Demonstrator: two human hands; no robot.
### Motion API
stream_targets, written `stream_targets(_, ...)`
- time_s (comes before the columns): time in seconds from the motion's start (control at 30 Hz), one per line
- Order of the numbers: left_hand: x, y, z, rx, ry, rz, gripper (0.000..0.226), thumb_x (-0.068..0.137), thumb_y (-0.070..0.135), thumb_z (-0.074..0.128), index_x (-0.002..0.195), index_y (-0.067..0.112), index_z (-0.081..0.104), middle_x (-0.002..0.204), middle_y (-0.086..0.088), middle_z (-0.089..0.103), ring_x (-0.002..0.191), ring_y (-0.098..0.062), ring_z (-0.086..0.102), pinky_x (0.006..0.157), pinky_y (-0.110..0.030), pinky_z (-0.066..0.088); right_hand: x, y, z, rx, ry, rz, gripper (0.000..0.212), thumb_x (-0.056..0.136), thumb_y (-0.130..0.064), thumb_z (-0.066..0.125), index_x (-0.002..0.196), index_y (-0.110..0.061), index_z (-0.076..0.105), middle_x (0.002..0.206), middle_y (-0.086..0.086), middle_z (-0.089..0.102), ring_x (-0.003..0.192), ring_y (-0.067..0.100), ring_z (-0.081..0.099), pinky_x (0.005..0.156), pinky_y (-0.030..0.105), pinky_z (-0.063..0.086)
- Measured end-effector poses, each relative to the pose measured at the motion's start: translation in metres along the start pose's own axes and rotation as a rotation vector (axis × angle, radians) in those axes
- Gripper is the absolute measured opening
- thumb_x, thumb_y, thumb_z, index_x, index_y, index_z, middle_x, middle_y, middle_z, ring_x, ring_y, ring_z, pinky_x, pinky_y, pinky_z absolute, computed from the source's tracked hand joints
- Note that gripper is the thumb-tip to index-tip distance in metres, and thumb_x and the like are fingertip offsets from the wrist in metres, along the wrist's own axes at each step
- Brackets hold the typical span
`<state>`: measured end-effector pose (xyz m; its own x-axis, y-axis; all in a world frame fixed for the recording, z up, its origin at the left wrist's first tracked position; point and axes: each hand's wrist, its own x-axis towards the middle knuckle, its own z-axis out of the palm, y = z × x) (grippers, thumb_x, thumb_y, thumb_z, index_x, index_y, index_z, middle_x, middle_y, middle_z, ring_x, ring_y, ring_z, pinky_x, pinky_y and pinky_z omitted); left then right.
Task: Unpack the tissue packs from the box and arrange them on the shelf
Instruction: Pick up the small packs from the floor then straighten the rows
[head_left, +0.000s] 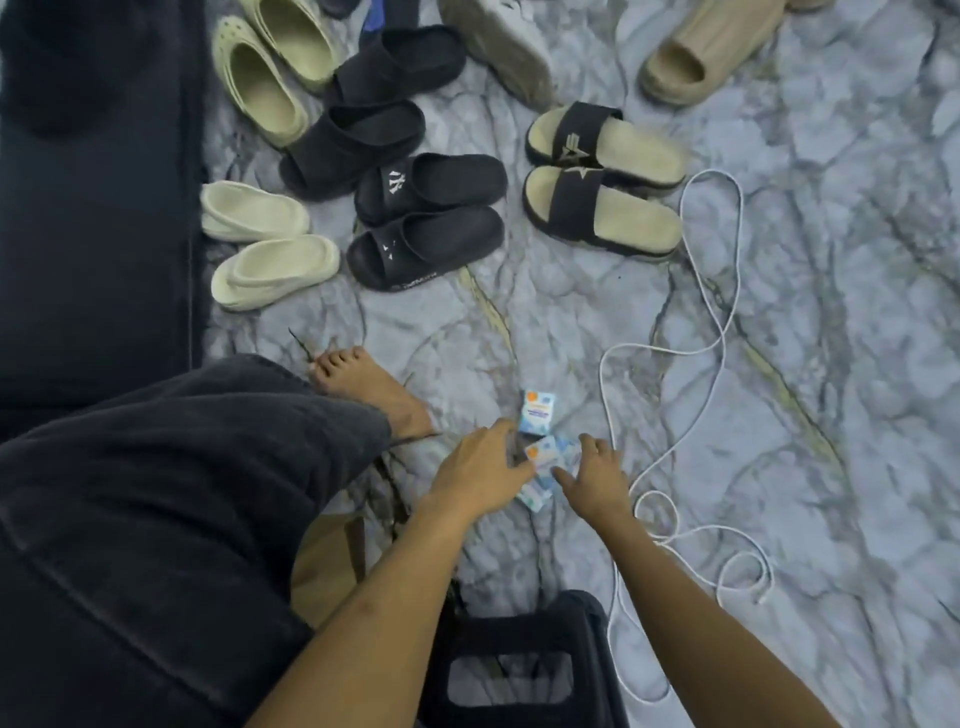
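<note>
Small blue-and-white tissue packs lie on the marble-patterned floor. One pack (537, 413) lies flat just beyond my fingers. A second pack (544, 456) sits between my hands, and a third (535, 498) shows partly under them. My left hand (480, 475) reaches down with straight fingers, its fingertips touching the middle pack from the left. My right hand (592, 475) comes in from the right with loosely spread fingers at the same pack's edge. Neither hand's fingers are closed round a pack. No box or shelf is visible.
Several slippers and sandals (431, 218) are scattered on the floor ahead. A white cable (717, 322) loops along the right. A black stool (514, 670) stands below my arms. My bare foot (374, 389) and dark trouser leg are at the left, beside a dark sofa (93, 208).
</note>
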<state>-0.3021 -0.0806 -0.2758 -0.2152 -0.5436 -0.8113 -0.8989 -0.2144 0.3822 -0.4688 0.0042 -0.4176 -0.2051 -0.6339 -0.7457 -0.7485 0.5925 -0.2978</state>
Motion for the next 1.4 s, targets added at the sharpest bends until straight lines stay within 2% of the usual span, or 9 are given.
stream_targets(0.3, 0.040, -0.025, 0.018, -0.139, -0.074, -0.202, 0.060, 0.096, 0.044, 0.063, 0.146, 0.017, 0.042, 0.146, -0.010, 0.050, 0.131, -0.030, 0.049, 0.094, -0.033, 0.043, 0.037, 0.017, 0.026, 0.139, -0.001, 0.073, 0.068, 0.077, -0.050, 0.081, 0.125, -0.005, 0.062, 0.122, 0.022, 0.052, 0.119, 0.036, 0.049, 0.100, 0.040, 0.040)
stream_targets(0.4, 0.046, -0.025, 0.024, -0.161, -0.064, -0.202, 0.052, 0.095, 0.041, 0.066, 0.138, 0.017, 0.049, 0.141, -0.010, 0.054, 0.125, -0.029, 0.053, 0.091, -0.034, 0.047, 0.036, 0.015, 0.030, 0.308, 0.026, 0.051, 0.048, 0.074, -0.037, 0.088, 0.101, -0.002, 0.070, 0.093, 0.008, 0.060, 0.089, 0.023, 0.060, 0.080, 0.036, 0.048)
stream_targets(0.5, 0.049, -0.026, 0.026, -0.162, -0.058, -0.202, 0.048, 0.094, 0.038, 0.066, 0.135, 0.018, 0.050, 0.138, -0.009, 0.056, 0.120, -0.027, 0.054, 0.088, -0.033, 0.047, 0.033, 0.010, 0.026, 0.498, -0.015, 0.073, 0.032, 0.076, -0.023, 0.088, 0.089, -0.004, 0.066, 0.074, -0.003, 0.062, 0.063, 0.003, 0.056, 0.055, 0.018, 0.043)
stream_targets(0.67, 0.054, -0.038, 0.033, -0.241, -0.084, -0.231, 0.055, 0.095, 0.038, 0.067, 0.141, 0.018, 0.047, 0.142, -0.008, 0.054, 0.124, -0.026, 0.054, 0.087, -0.030, 0.044, 0.036, 0.012, 0.032, 0.727, -0.079, 0.152, 0.036, 0.079, -0.014, 0.086, 0.101, 0.005, 0.066, 0.082, 0.003, 0.071, 0.071, 0.012, 0.067, 0.054, 0.013, 0.050)
stream_targets(0.83, 0.069, -0.048, 0.052, -0.285, -0.134, -0.183, 0.057, 0.096, 0.029, 0.067, 0.147, 0.019, 0.044, 0.147, -0.005, 0.052, 0.130, -0.025, 0.053, 0.089, -0.027, 0.043, 0.042, 0.014, 0.037, 0.767, -0.101, 0.137, 0.038, 0.077, -0.021, 0.087, 0.104, -0.004, 0.068, 0.088, 0.000, 0.073, 0.071, 0.007, 0.069, 0.057, 0.015, 0.051)
stream_targets(0.97, 0.086, -0.053, 0.079, -0.470, -0.074, -0.234, 0.043, 0.090, 0.022, 0.076, 0.127, 0.020, 0.055, 0.127, 0.002, 0.066, 0.111, -0.018, 0.064, 0.076, -0.022, 0.046, 0.047, 0.014, 0.045, 0.749, -0.140, 0.060, 0.034, 0.077, -0.026, 0.088, 0.104, -0.010, 0.073, 0.092, 0.001, 0.078, 0.083, 0.018, 0.074, 0.068, 0.030, 0.059)
stream_targets(1.07, 0.103, -0.055, 0.087, -0.540, 0.041, -0.359, 0.042, 0.091, 0.027, 0.075, 0.126, 0.012, 0.057, 0.121, 0.000, 0.065, 0.102, -0.017, 0.061, 0.062, -0.015, 0.041, 0.047, 0.015, 0.053, 0.755, -0.139, -0.027, 0.023, 0.083, -0.021, 0.083, 0.097, -0.005, 0.076, 0.085, 0.006, 0.077, 0.076, 0.012, 0.072, 0.063, 0.026, 0.053)
stream_targets(1.2, 0.117, -0.065, 0.081, -0.472, 0.076, -0.436, 0.031, 0.092, 0.030, 0.074, 0.114, 0.009, 0.067, 0.111, -0.006, 0.071, 0.100, -0.024, 0.066, 0.078, -0.028, 0.050, 0.056, 0.027, 0.073, 0.699, -0.125, -0.037, 0.045, 0.080, -0.059, 0.078, 0.082, -0.014, 0.074, 0.079, 0.024, 0.063, 0.074, 0.022, 0.056, 0.061, 0.031, 0.042)
stream_targets(1.4, 0.099, -0.071, 0.079, -0.554, 0.092, -0.462, 0.021, 0.093, 0.029, 0.073, 0.098, 0.012, 0.062, 0.103, -0.010, 0.073, 0.097, -0.026, 0.070, 0.073, -0.031, 0.052, 0.054, 0.026, 0.074, 0.679, -0.142, 0.020, 0.051, 0.075, -0.069, 0.073, 0.098, -0.024, 0.079, 0.101, 0.024, 0.059, 0.089, 0.027, 0.058, 0.072, 0.028, 0.048)
